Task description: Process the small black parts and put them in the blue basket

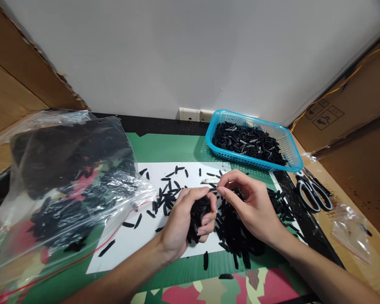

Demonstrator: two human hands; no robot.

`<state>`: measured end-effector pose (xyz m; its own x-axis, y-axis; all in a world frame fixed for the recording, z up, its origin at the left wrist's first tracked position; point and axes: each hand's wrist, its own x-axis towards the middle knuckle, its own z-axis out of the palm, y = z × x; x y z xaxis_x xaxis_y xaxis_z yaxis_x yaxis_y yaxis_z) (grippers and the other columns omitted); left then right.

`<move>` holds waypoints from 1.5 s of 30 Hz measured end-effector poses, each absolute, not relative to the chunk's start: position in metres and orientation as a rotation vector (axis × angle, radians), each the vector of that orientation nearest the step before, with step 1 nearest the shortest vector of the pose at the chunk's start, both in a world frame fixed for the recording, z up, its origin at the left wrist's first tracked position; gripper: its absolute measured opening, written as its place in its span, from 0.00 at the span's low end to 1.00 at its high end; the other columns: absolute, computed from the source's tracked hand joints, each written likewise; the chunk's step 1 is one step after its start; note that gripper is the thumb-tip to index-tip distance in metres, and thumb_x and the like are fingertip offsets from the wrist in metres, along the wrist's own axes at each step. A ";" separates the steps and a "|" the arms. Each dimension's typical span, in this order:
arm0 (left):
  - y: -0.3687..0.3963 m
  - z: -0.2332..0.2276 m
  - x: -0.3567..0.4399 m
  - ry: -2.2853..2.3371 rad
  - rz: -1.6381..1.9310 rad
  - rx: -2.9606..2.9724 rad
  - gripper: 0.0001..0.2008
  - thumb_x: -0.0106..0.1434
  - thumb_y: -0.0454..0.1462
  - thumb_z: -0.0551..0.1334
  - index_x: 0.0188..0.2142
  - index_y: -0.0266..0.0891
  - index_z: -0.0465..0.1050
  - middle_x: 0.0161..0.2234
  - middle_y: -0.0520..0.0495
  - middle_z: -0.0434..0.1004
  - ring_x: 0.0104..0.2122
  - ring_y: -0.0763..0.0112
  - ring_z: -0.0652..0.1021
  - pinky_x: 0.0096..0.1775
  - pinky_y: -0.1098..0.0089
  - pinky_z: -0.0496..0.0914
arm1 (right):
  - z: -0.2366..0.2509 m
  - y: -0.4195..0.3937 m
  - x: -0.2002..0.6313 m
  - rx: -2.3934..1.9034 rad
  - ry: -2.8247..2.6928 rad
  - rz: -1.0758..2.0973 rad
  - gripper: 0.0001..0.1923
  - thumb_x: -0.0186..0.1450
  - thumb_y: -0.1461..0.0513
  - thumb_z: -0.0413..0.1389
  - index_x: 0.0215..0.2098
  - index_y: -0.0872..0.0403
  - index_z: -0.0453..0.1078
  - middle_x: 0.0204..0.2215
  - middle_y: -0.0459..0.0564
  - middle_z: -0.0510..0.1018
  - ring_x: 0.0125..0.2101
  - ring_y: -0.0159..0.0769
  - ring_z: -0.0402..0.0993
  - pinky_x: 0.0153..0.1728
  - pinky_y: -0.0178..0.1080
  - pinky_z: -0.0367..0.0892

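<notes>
My left hand [185, 219] is curled around a bunch of small black plastic pieces [199, 214] just above a white sheet [129, 240]. My right hand [251, 207] is close beside it, thumb and forefinger pinched together near the left hand's fingertips; whether a piece sits between them cannot be made out. Under the right hand lies a loose heap of the same black pieces [234, 230]. More single pieces are scattered over the sheet.
A blue plastic basket [293, 154] holding black pieces stands at the back right. A large clear bag [66, 181] of black pieces fills the left. Scissors [313, 192] and a small empty clear bag [351, 230] lie at the right. Cardboard walls flank both sides.
</notes>
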<state>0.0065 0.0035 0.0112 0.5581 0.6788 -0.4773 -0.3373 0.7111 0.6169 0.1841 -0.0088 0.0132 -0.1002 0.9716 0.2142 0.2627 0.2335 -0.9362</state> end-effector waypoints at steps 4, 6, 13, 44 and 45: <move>0.004 0.012 0.006 0.780 0.639 0.510 0.17 0.66 0.47 0.61 0.26 0.37 0.73 0.16 0.57 0.57 0.14 0.80 0.57 0.15 0.79 0.53 | 0.013 -0.009 0.184 -1.160 -1.559 0.942 0.03 0.73 0.63 0.60 0.39 0.51 0.76 0.36 0.48 0.79 0.37 0.36 0.75 0.40 0.39 0.68; 0.004 0.013 0.006 0.776 0.642 0.487 0.17 0.65 0.47 0.61 0.26 0.37 0.72 0.16 0.57 0.57 0.14 0.80 0.57 0.16 0.79 0.52 | 0.013 -0.009 0.184 -1.150 -1.553 0.942 0.03 0.73 0.63 0.60 0.39 0.51 0.76 0.37 0.48 0.79 0.38 0.37 0.75 0.39 0.39 0.69; 0.004 0.012 0.006 0.742 0.658 0.496 0.17 0.66 0.47 0.62 0.26 0.38 0.71 0.16 0.57 0.58 0.14 0.80 0.57 0.16 0.79 0.52 | 0.013 -0.010 0.185 -1.131 -1.496 1.018 0.03 0.72 0.62 0.61 0.40 0.51 0.77 0.37 0.48 0.79 0.36 0.35 0.76 0.36 0.37 0.72; 0.004 0.011 0.006 0.756 0.656 0.525 0.22 0.69 0.49 0.60 0.24 0.37 0.72 0.15 0.56 0.57 0.13 0.79 0.60 0.15 0.78 0.55 | 0.008 -0.007 0.188 -1.137 -1.718 0.800 0.06 0.74 0.63 0.59 0.37 0.51 0.76 0.35 0.46 0.80 0.36 0.34 0.75 0.39 0.37 0.67; 0.004 0.011 0.006 0.755 0.657 0.526 0.22 0.69 0.49 0.60 0.24 0.37 0.72 0.15 0.56 0.57 0.13 0.79 0.60 0.16 0.78 0.55 | 0.008 -0.008 0.188 -1.137 -1.731 0.787 0.06 0.74 0.63 0.59 0.37 0.51 0.75 0.35 0.46 0.80 0.36 0.34 0.75 0.39 0.37 0.67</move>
